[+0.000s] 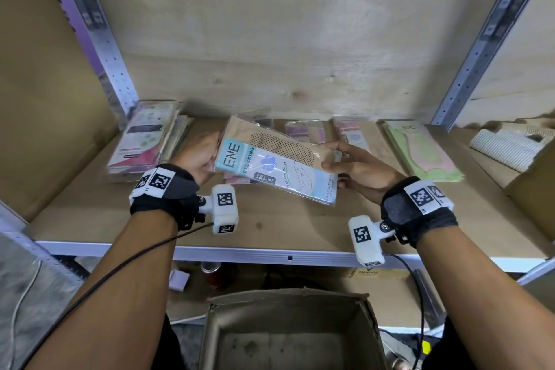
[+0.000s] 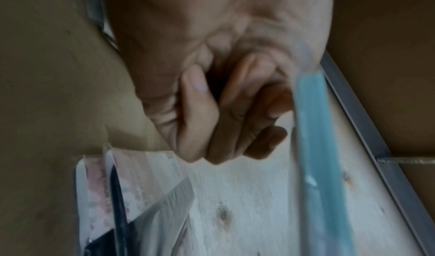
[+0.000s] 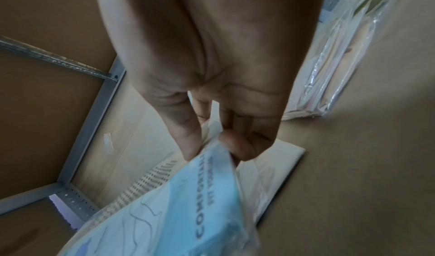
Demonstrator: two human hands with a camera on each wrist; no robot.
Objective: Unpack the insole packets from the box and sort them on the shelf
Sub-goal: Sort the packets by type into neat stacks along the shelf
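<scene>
Nearest, the open cardboard box (image 1: 288, 336) sits below the shelf edge, its visible floor bare. Above it both hands hold one blue-labelled packet (image 1: 277, 164) in the air over the shelf (image 1: 270, 225), tilted, its label end lower right. The left hand (image 1: 198, 156) grasps the packet's left end; in the left wrist view its fingers (image 2: 207, 122) curl toward the palm beside the packet's blue edge (image 2: 317, 148). The right hand (image 1: 357, 168) pinches the right end between thumb and fingers (image 3: 235, 144). Behind the packet, more packets lie on the shelf: a stack at the left (image 1: 147, 138), pink-labelled ones (image 1: 303, 131) in the middle and a green one (image 1: 423, 153) to the right. A white ribbed item (image 1: 510, 147) lies at the far right.
</scene>
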